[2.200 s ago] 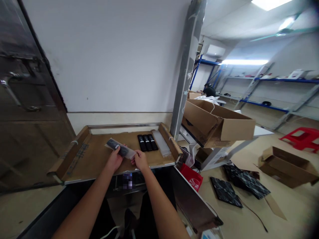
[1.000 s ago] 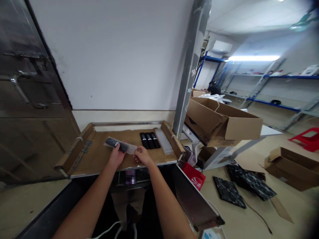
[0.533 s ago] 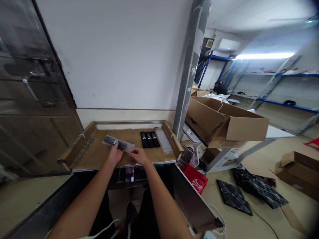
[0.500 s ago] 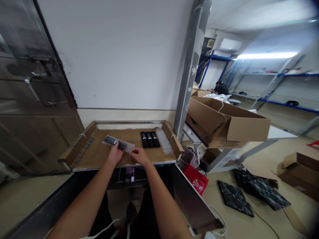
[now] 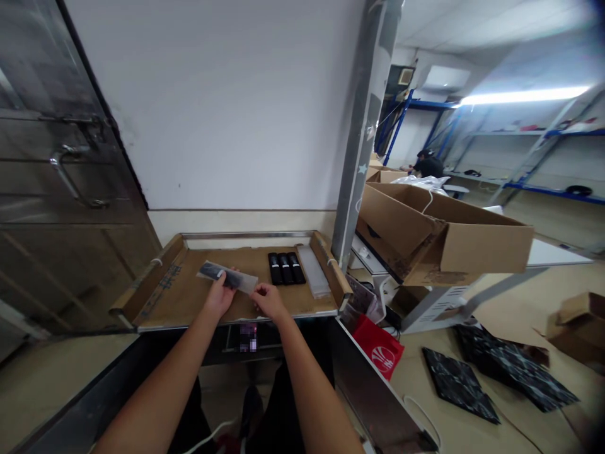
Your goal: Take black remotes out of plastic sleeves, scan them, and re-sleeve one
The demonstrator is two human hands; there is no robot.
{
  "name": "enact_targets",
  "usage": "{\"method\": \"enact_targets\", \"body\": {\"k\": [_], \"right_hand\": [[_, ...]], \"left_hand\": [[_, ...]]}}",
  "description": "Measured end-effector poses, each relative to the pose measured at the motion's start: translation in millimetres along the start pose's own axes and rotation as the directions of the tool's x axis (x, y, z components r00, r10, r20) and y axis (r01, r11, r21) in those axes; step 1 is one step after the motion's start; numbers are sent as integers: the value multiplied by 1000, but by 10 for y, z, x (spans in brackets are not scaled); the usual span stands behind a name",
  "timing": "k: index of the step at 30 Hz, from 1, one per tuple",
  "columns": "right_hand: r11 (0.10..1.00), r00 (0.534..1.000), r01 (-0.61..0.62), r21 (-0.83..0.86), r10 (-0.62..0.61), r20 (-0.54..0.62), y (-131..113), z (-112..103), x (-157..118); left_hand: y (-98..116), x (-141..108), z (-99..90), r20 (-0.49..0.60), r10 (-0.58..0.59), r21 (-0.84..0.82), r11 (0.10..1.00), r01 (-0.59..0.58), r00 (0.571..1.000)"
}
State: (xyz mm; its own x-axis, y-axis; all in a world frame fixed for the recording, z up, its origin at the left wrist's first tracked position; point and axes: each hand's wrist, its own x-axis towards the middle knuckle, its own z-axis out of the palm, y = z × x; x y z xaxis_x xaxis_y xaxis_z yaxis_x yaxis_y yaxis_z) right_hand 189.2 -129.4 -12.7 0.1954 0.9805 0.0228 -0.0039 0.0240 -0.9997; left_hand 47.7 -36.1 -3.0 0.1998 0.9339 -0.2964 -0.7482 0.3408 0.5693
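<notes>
A clear plastic sleeve (image 5: 246, 283) with a dark, flat, oblong item inside is held up over the cardboard-lined tray (image 5: 189, 302). My left hand (image 5: 221, 296) is closed around its middle, thumb on top. At the sleeve's right end, my right hand (image 5: 265, 297) pinches the edge between thumb and fingers. Right of my hands, three black oblong items (image 5: 286, 268) with small white labels lie side by side on the tray. Beside them is a stack of clear empty sleeves (image 5: 312, 271).
Raised cardboard-wrapped sides (image 5: 331, 265) bound the tray. A grey post (image 5: 362, 139) stands at its right, near a large open carton (image 5: 439, 233) on a table. A red bag (image 5: 378, 347) and dark patterned panels (image 5: 460, 384) lie lower right. A person (image 5: 429, 165) sits far off.
My view has turned slightly to the left, so the background sits further right. Both hands keep hold of the sleeve, with little change in their pose.
</notes>
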Motion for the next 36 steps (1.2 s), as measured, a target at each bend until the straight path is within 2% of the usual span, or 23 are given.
{"method": "enact_targets", "body": {"k": [7,13,18,23,27,36], "right_hand": [[997,999,-44,56,43,10,-9,18,77],[991,994,-101,82,104,-32,-15,40,171],[995,992,-82,58,87,-95,6,67,302],[1000,985,7,10,-6,-173,84,52,352],[998,983,53,41,-45,-178,133,24,346],[992,991,23,123,-6,-136,70,15,312]], "left_hand": [[12,113,23,41,-1,29,1000,0,999],[7,204,59,65,0,56,998,-4,998],[5,303,105,64,-16,88,996,10,998],[31,374,84,108,-116,88,990,106,987],[56,389,56,133,-140,51,990,135,981],[106,387,66,121,-140,-20,990,143,983]]}}
